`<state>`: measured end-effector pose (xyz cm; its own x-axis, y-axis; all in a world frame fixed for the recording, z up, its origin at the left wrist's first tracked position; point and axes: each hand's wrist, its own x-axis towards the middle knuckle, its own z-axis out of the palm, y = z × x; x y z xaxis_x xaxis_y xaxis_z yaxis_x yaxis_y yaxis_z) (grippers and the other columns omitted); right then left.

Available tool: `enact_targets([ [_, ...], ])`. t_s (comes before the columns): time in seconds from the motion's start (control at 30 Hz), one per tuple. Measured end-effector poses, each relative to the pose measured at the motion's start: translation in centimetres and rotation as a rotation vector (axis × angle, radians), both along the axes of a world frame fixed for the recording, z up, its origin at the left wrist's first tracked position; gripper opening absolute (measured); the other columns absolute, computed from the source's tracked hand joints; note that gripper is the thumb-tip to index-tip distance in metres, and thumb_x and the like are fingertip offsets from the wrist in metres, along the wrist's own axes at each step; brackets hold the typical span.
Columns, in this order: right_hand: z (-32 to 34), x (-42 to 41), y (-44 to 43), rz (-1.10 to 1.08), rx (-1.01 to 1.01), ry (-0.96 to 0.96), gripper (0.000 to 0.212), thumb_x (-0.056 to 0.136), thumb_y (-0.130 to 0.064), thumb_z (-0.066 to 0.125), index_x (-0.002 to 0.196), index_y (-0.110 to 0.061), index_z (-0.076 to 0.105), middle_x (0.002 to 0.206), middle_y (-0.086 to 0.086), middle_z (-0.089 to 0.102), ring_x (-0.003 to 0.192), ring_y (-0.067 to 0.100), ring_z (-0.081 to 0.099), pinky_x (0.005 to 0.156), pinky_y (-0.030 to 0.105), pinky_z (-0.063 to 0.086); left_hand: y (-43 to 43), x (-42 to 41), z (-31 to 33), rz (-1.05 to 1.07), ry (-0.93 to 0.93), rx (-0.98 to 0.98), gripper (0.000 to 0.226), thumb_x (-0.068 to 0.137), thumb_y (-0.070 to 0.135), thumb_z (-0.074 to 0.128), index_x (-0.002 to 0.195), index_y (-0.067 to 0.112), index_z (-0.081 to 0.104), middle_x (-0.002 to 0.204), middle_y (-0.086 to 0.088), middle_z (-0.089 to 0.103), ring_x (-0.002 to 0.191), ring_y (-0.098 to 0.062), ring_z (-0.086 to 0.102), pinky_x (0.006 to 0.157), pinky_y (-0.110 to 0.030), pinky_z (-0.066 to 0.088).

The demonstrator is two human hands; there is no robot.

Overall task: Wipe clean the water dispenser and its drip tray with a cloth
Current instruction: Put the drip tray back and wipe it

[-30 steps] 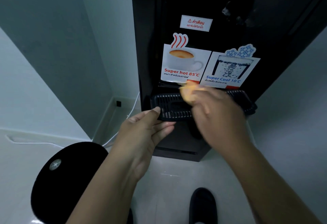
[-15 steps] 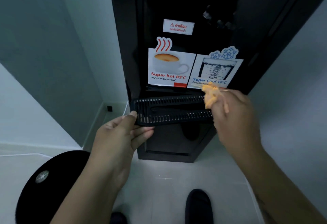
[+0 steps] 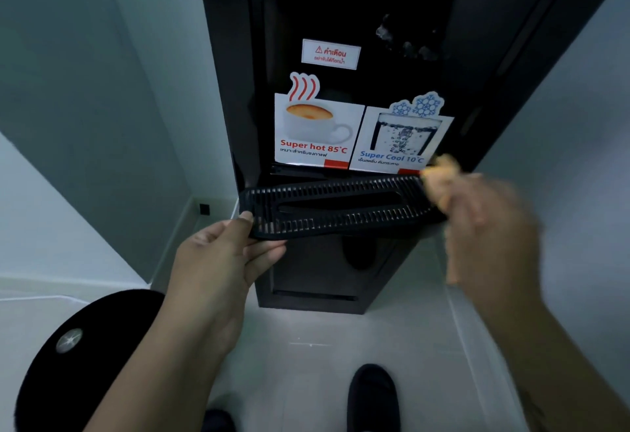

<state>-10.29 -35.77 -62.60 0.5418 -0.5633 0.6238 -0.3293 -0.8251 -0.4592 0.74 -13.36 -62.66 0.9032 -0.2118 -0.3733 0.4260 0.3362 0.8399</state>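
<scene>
A round black stool [image 3: 85,363] and a black slipper [image 3: 373,397] flank the tall black water dispenser [image 3: 317,271]. The left hand [image 3: 218,261] keeps its grip pinched on the left end of the one black slotted plastic drip tray [image 3: 341,208], just under two picture stickers [image 3: 317,131]. The blurred right hand [image 3: 487,227] has its grip bunched round one orange cloth [image 3: 439,172] at the tray's right end.

I get the right hand [image 3: 491,227] only as motion blur, w/ the cloth [image 3: 439,172] an orange smear, prob. bunched. They hide the right end of the drip tray [image 3: 334,206]. Top of the water dispenser [image 3: 341,22] is cut off by the frame edge.
</scene>
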Motion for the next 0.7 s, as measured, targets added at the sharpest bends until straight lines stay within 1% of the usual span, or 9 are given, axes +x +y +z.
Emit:
enact_targets([
  [0.1,-1.5,0.8,2.1,0.093,-0.077,0.092,0.021,0.092,-0.015,0.055,0.101,-0.009,0.073,0.107,0.006,0.069,0.097,0.028,0.059,0.085,0.03,0.043,-0.3,-0.2,0.1,0.035,0.016,-0.022,0.02,0.101,0.015,0.054,0.098,-0.003,0.062,0.082,-0.017,0.075,0.072,-0.024,0.075,0.061,-0.024,0.059],
  [0.17,-1.6,1.2,3.6,0.142,-0.133,0.053,0.018,0.091,-0.012,0.057,0.099,-0.011,0.073,0.106,0.004,0.07,0.098,0.025,0.059,0.087,0.026,0.042,-0.5,-0.3,0.3,0.051,0.037,-0.041,0.02,0.101,0.014,0.054,0.102,-0.005,0.062,0.083,-0.02,0.075,0.073,-0.026,0.075,0.061,-0.025,0.06],
  [0.23,-1.5,1.9,5.8,0.265,-0.153,0.034,0.019,0.09,-0.013,0.056,0.098,-0.014,0.073,0.109,0.002,0.07,0.1,0.023,0.059,0.092,0.028,0.043,-1.1,-0.6,0.6,0.04,0.04,-0.048,0.019,0.101,0.013,0.054,0.099,-0.004,0.061,0.073,-0.016,0.074,0.066,-0.023,0.074,0.06,-0.026,0.061],
  [0.3,-1.4,3.2,8.5,0.405,-0.153,0.062,0.02,0.09,-0.017,0.054,0.095,-0.014,0.073,0.109,0.002,0.07,0.101,0.021,0.059,0.091,0.031,0.046,-1.9,-1.2,0.7,0.046,0.037,-0.041,0.018,0.101,0.013,0.055,0.09,-0.001,0.06,0.06,-0.009,0.07,0.058,-0.02,0.071,0.061,-0.027,0.062],
  [0.4,-0.7,4.2,9.7,0.496,-0.092,0.023,0.018,0.092,-0.018,0.055,0.093,-0.014,0.073,0.102,-0.003,0.069,0.094,0.02,0.06,0.085,0.028,0.048,-2.3,-1.2,0.6,0.059,0.001,-0.005,0.019,0.1,0.015,0.056,0.09,0.0,0.062,0.061,-0.008,0.07,0.061,-0.019,0.071,0.063,-0.026,0.062],
  [0.5,0.4,2.1,7.3,0.364,0.107,-0.119,0.019,0.095,-0.019,0.051,0.1,-0.025,0.069,0.095,-0.017,0.058,0.077,0.015,0.059,0.069,0.026,0.05,-2.3,-0.6,0.4,0.056,-0.032,0.047,0.02,0.101,0.017,0.056,0.091,0.002,0.062,0.07,-0.01,0.074,0.069,-0.022,0.074,0.062,-0.025,0.061],
  [0.57,1.7,0.1,5.3,0.144,0.295,-0.173,0.02,0.096,-0.02,0.05,0.099,-0.029,0.068,0.088,-0.011,0.062,0.061,0.009,0.061,0.053,0.03,0.052,-2.4,-0.3,0.4,0.064,-0.033,0.07,0.02,0.1,0.019,0.056,0.092,0.002,0.062,0.077,-0.014,0.075,0.07,-0.023,0.075,0.06,-0.025,0.06],
  [0.63,2.8,-1.8,3.5,-0.035,0.458,-0.103,0.021,0.095,-0.02,0.052,0.094,-0.032,0.069,0.077,-0.011,0.067,0.06,0.005,0.062,0.052,0.026,0.049,-2.6,0.1,0.4,0.069,-0.036,0.102,0.022,0.1,0.021,0.056,0.092,0.002,0.061,0.077,-0.015,0.073,0.065,-0.022,0.074,0.056,-0.024,0.059],
  [0.7,3.7,-3.4,2.6,-0.062,0.578,0.028,0.027,0.092,-0.02,0.051,0.095,-0.041,0.068,0.073,-0.015,0.067,0.063,0.002,0.062,0.052,0.022,0.046,-3.0,0.2,0.3,0.078,-0.058,0.172,0.024,0.101,0.024,0.056,0.091,0.002,0.059,0.075,-0.015,0.071,0.056,-0.02,0.071,0.05,-0.023,0.057],
])
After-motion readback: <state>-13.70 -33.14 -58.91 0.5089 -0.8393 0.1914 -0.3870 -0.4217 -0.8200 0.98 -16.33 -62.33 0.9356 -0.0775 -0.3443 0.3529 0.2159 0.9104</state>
